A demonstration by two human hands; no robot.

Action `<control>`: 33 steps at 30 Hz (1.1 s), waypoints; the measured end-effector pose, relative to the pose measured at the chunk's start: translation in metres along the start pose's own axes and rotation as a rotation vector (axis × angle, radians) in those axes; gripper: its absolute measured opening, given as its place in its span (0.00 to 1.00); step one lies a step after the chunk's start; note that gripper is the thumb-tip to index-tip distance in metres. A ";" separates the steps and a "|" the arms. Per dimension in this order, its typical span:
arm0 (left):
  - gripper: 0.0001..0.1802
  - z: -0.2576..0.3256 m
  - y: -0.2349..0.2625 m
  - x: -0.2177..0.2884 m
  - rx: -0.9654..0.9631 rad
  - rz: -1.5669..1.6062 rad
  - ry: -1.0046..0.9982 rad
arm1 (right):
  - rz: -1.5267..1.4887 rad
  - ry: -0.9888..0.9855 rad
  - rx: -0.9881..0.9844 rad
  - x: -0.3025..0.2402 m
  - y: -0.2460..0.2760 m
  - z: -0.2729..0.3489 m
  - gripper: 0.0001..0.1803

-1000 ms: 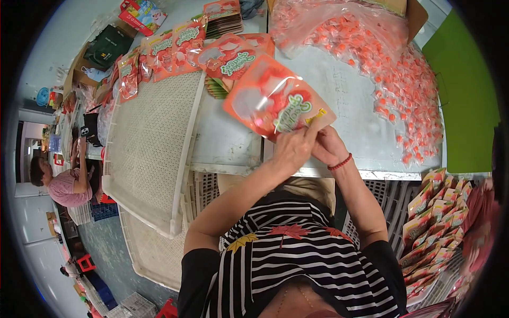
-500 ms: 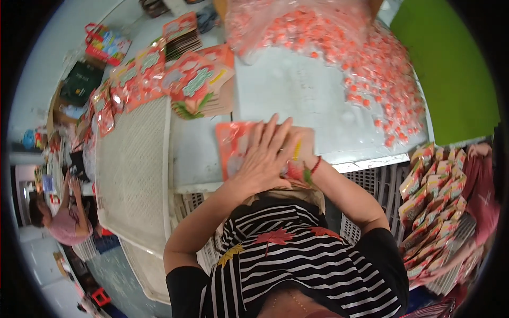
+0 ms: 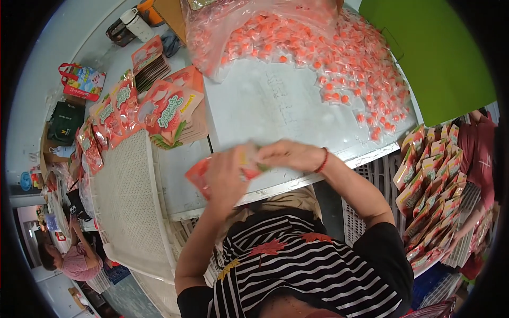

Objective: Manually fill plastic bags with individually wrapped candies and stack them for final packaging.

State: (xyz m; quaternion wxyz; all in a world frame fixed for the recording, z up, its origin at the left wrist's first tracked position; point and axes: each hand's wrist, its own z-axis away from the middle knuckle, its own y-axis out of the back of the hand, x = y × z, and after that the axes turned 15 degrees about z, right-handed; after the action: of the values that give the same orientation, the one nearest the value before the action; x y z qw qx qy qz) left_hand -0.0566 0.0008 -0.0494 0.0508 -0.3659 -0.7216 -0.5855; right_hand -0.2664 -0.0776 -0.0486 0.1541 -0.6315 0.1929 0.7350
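Note:
A red and pink candy pouch (image 3: 196, 176) is lifted at the near edge of the white table (image 3: 244, 106). My left hand (image 3: 227, 172) is closed around its left part, blurred by motion. At the pouch's right end, my right hand (image 3: 291, 155), with a red cord on the wrist, pinches the edge with bent fingers. Part of the pouch is hidden behind my hands. Beyond my left hand lies a stack of flat pouches (image 3: 169, 108). Small wrapped orange-red candies (image 3: 350, 69) spread over the far and right side of the table, spilling from a clear plastic bag (image 3: 212, 42).
A white plastic crate (image 3: 124, 196) adjoins the table on the left, with filled pouches (image 3: 114, 114) behind it. A green panel (image 3: 429, 58) borders the right. Rows of pouches (image 3: 429, 185) stand at lower right near a person's arm. Another person (image 3: 77, 259) works at far left.
The pouch was flat on the table under my hands; now it is raised and tilted. My right hand has moved to its right end, and my left hand has closed on its left part.

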 end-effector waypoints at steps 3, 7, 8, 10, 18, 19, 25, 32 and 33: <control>0.40 0.021 0.025 -0.025 0.124 0.052 0.243 | 0.461 0.046 0.695 0.009 0.044 0.020 0.16; 0.43 0.032 0.025 -0.027 0.207 0.043 0.280 | 1.306 -0.076 1.237 0.061 0.113 0.043 0.23; 0.44 0.030 0.025 -0.025 0.164 0.022 0.306 | 1.458 -0.225 1.195 0.075 0.122 0.046 0.25; 0.44 0.029 0.023 -0.024 0.170 0.005 0.293 | 1.604 -0.368 1.133 0.089 0.123 0.042 0.26; 0.45 0.031 0.026 -0.030 0.216 -0.006 0.290 | 1.474 -0.204 1.011 0.076 0.046 -0.011 0.24; 0.45 0.028 0.030 -0.031 0.246 -0.008 0.284 | 1.304 -0.076 1.054 0.082 0.053 -0.012 0.22; 0.42 0.037 0.053 -0.035 0.320 -0.038 0.376 | -0.557 0.116 1.246 0.066 0.110 0.051 0.26; 0.42 0.039 0.055 -0.042 0.352 -0.049 0.454 | 0.457 -0.135 1.358 0.104 0.091 0.075 0.24; 0.42 0.036 0.054 -0.042 0.349 -0.056 0.428 | 0.650 -0.132 1.282 0.094 0.080 0.060 0.26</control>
State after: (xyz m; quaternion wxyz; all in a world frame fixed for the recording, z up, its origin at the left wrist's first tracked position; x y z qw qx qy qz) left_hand 0.0185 0.0156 -0.0384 0.2479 -0.1995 -0.7944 -0.5174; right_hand -0.3711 -0.1207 -0.1265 0.2794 -0.2818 0.7546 0.5226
